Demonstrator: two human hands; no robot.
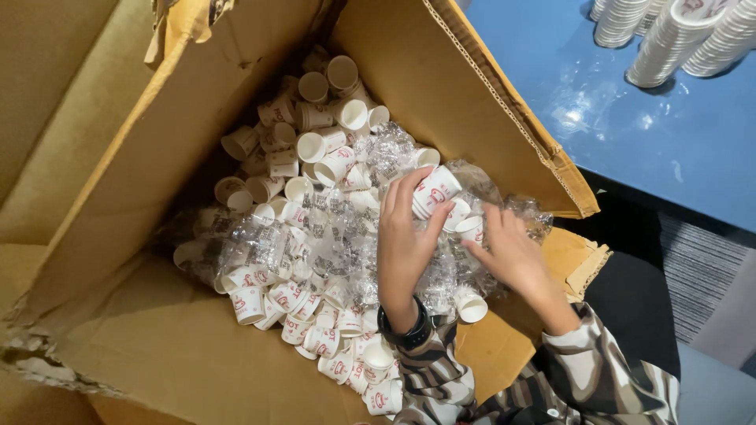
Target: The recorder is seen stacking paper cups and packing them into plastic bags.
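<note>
A large open cardboard box [157,197] holds several small white paper cups with red print [315,149], mixed with crumpled clear plastic wrap [331,236]. My left hand [405,244], with a dark watch on the wrist, grips a short stack of nested cups [435,191] above the pile. Just to the right, my right hand [516,260] pinches a single paper cup [471,228] between thumb and fingers. Both sleeves are striped.
The box's right flap [504,102] stands up between the pile and a blue table [630,134]. Tall stacks of white cups [669,39] lie on that table at the top right. A dark chair seat and a grey striped floor lie at the lower right.
</note>
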